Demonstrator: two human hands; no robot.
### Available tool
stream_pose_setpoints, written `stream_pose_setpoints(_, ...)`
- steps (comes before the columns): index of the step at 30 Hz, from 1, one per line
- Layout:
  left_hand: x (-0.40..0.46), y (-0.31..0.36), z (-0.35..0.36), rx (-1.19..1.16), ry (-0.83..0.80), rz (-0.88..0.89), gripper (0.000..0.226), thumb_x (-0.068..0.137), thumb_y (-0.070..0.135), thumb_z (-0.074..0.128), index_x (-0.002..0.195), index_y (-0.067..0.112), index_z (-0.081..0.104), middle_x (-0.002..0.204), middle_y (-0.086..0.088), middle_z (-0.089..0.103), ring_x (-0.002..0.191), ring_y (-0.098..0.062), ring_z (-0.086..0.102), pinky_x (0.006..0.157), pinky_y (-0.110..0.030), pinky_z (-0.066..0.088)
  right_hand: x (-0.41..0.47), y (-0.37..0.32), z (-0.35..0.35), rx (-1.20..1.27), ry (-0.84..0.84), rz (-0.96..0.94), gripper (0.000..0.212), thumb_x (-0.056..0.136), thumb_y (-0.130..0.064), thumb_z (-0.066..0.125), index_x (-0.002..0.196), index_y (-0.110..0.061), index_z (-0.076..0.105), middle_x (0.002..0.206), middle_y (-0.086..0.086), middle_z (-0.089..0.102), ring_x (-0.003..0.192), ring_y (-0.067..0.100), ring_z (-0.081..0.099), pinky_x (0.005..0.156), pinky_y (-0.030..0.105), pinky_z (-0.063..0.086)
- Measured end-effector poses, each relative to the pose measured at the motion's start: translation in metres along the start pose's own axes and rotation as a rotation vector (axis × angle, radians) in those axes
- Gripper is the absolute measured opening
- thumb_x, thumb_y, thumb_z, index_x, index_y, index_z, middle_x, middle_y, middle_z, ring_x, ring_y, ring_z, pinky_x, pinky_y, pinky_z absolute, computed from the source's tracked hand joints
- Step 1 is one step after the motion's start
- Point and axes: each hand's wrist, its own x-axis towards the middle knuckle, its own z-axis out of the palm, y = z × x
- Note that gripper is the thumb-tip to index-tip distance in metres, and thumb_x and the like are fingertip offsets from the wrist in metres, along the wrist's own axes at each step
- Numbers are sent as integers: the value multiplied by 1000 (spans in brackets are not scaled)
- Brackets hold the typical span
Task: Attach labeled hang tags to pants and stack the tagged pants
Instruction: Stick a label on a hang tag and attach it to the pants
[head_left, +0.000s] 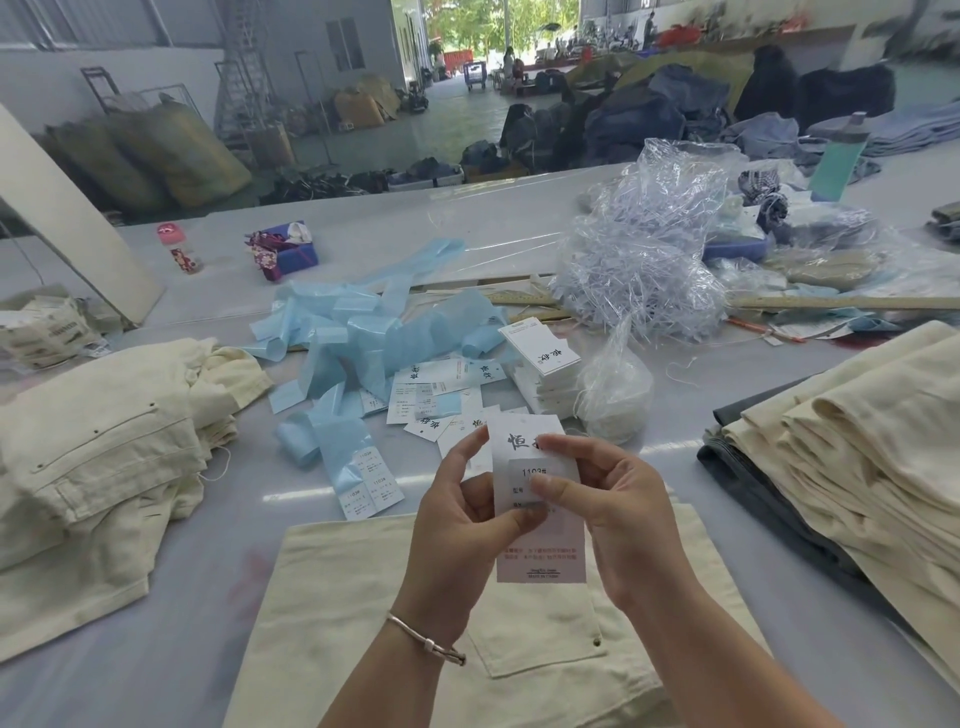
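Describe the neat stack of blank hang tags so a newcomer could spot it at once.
Start from the heap of clear plastic strings at the table's far middle. Just in front, beside the crumpled blue backing strips, stands the hang tag stack. Unlike the loose tags scattered beside it, it is squared and tall.

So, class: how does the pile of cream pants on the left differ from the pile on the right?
The left pile is rumpled, with waistbands and rivets showing; the right pile lies in smoother layered folds. The right pile rests on dark grey cloth; the left pile sits directly on the table. Both are cream fabric.
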Motion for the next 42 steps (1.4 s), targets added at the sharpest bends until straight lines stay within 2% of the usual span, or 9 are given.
stream_pose_setpoints(6,1,-9,-4,28,-15,-12,31,70,15,77,100,7,73,97,-17,74,87,-23,71,72,-27,56,5,9,-1,-61,116,-39,8,79,1,71,86,-4,72,77,12,72,69,21,67,63,30,57)
stream_pose_setpoints(10,6,-20,-10,21,18,-112,29,70,25,77,94,9,76,98,-16,74,88,-24,69,78,-33,56,7,21,-4,-149,141,-33,8,87,-1,65,87,-6,71,76,10,72,66,19,64,58,26,54)
stream_pose_setpoints(13,10,-28,-12,37,87,-150,25,73,28,73,89,9,77,95,-16,74,84,-23,69,72,-31,55,5,30,-8,-171,77,-6,21,88,0,63,103,-14,68,80,12,72,70,21,63,59,26,52)
stream_pose_setpoints(17,14,-37,-14,38,185,-182,22,85,30,65,82,11,78,88,-13,75,74,-18,69,61,-26,55,3,46,-18,-268,-10,21,66,78,6,72,131,-28,51,84,24,67,80,30,64,80,46,53)
stream_pose_setpoints(22,22,-51,-18,101,205,-254,11,89,16,67,92,9,74,91,-10,76,75,-18,71,59,-25,54,10,67,-33,-410,-14,58,51,88,2,61,125,-30,50,74,23,64,72,32,64,70,46,53)
stream_pose_setpoints(25,36,-61,-29,198,285,-227,8,87,7,68,93,9,72,89,-5,76,77,-16,69,65,-26,53,28,78,-46,-557,-3,101,35,88,-3,62,113,-26,53,68,11,66,59,15,61,55,22,47)
stream_pose_setpoints(30,57,-72,-63,270,458,-258,35,93,26,63,83,-8,61,76,-7,57,72,-18,46,70,-33,37,90,88,-72,-1015,239,9,14,82,-8,67,75,-18,61,72,-3,64,69,18,58,64,31,44)
stream_pose_setpoints(38,71,-87,-84,223,513,-301,40,93,27,61,78,-10,54,73,-11,53,73,-20,45,71,-34,36,177,117,-76,-1415,79,214,10,83,-23,69,87,-19,61,97,1,60,87,19,56,71,29,41)
stream_pose_setpoints(42,70,-90,-80,205,508,-343,25,93,23,62,78,5,71,77,-8,72,70,-13,59,70,-32,47,189,132,-77,-1474,42,231,9,87,-22,65,83,-18,58,106,8,58,93,23,56,78,31,44)
